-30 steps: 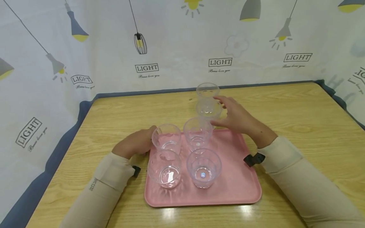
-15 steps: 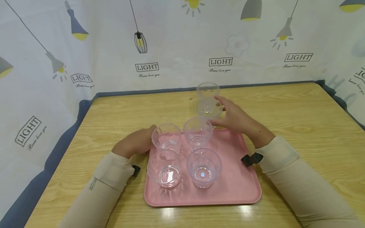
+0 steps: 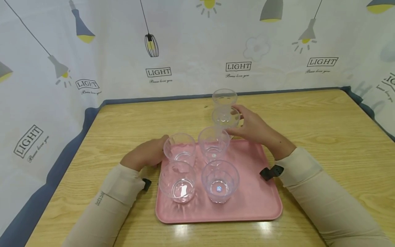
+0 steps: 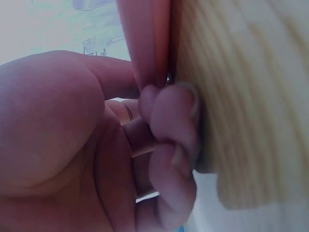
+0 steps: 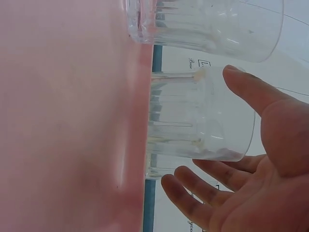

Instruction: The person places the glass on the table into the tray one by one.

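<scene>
My left hand grips the left edge of a pink tray. In the left wrist view its fingers curl at the tray's edge, close to the wooden tabletop. Beyond the tray's far edge stands a clear plastic cup, upright. My right hand holds this cup from the right, thumb on the near side and fingers round the far side. The right wrist view shows the cup between thumb and fingers, its base partly hidden behind the tray's edge.
Several clear cups stand upright on the tray's left and middle, one of them the front cup. Another cup stands farther back, behind the held one. A curtain printed with lamps hangs behind the wooden table.
My right hand has drawn slightly left and closer round the cup. The left hand, the tray and the cups stay where they were.
</scene>
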A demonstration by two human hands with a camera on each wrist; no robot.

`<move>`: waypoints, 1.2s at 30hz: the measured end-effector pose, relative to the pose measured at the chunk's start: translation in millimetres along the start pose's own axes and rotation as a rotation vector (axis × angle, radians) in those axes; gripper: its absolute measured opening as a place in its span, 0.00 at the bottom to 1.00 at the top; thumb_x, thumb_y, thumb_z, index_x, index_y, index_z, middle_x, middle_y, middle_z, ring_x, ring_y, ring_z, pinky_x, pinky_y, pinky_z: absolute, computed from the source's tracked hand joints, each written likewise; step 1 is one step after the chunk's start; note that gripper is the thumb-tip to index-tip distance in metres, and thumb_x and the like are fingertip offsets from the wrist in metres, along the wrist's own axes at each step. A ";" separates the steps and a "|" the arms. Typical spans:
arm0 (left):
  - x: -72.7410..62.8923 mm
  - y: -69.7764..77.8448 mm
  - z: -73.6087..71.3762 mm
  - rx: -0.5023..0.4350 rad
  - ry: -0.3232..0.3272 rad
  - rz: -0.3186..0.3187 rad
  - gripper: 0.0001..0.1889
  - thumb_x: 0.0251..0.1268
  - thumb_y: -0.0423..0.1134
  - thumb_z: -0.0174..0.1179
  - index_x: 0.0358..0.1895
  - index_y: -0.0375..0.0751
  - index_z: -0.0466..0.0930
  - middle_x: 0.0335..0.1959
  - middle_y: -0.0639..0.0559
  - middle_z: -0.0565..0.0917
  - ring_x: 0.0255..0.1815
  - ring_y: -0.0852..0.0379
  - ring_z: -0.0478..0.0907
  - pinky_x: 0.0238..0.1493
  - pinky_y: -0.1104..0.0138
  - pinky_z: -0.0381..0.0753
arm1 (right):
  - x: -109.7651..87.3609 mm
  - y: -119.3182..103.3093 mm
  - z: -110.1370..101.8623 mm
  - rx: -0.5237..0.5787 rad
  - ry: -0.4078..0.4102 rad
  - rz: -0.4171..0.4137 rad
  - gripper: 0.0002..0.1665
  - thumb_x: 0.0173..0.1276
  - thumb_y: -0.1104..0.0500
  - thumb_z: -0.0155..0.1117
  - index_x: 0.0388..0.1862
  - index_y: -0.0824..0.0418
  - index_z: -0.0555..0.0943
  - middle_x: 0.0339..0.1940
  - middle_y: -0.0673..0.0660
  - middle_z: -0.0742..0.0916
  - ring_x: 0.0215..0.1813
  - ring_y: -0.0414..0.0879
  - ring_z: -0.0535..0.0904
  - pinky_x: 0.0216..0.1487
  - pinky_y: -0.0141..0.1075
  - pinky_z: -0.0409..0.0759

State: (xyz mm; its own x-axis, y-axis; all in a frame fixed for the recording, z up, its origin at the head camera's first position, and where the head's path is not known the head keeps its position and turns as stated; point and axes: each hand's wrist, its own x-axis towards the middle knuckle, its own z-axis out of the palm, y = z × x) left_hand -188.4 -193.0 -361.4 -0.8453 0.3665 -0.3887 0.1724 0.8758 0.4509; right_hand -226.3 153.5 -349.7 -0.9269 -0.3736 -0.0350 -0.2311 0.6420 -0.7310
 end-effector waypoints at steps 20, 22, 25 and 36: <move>0.6 -0.3 0.5 0.009 -0.008 0.005 0.15 0.82 0.51 0.34 0.50 0.48 0.68 0.27 0.49 0.77 0.20 0.54 0.75 0.31 0.63 0.76 | -1.3 3.3 -4.1 0.144 0.171 -0.015 0.52 0.58 0.50 0.78 0.72 0.63 0.59 0.71 0.59 0.75 0.66 0.56 0.75 0.61 0.50 0.76; 0.4 -0.2 0.4 0.009 -0.009 0.006 0.14 0.82 0.50 0.35 0.50 0.47 0.68 0.26 0.49 0.76 0.20 0.54 0.75 0.31 0.63 0.76 | -1.7 3.7 -5.7 0.153 0.164 -0.017 0.52 0.58 0.50 0.78 0.72 0.63 0.59 0.71 0.59 0.75 0.68 0.56 0.74 0.63 0.51 0.74; -0.3 0.1 0.0 0.008 -0.011 0.006 0.14 0.82 0.50 0.35 0.50 0.47 0.68 0.26 0.50 0.76 0.20 0.54 0.75 0.31 0.63 0.75 | -2.4 4.3 -7.6 0.159 0.156 -0.017 0.52 0.58 0.50 0.78 0.72 0.62 0.58 0.72 0.58 0.75 0.69 0.56 0.73 0.64 0.51 0.73; -2.0 1.0 -1.2 0.022 -0.003 0.029 0.12 0.81 0.46 0.40 0.52 0.45 0.68 0.26 0.49 0.76 0.21 0.55 0.75 0.31 0.63 0.75 | -8.9 0.8 -19.0 0.156 0.030 -0.037 0.52 0.58 0.53 0.79 0.71 0.62 0.57 0.66 0.60 0.76 0.67 0.56 0.74 0.64 0.54 0.73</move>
State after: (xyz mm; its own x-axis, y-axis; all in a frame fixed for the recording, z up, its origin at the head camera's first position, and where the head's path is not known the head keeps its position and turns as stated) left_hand -187.2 -193.2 -359.3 -0.8385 0.3927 -0.3777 0.2079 0.8714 0.4444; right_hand -223.9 170.0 -337.1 -0.9275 -0.3736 0.0128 -0.2191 0.5153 -0.8285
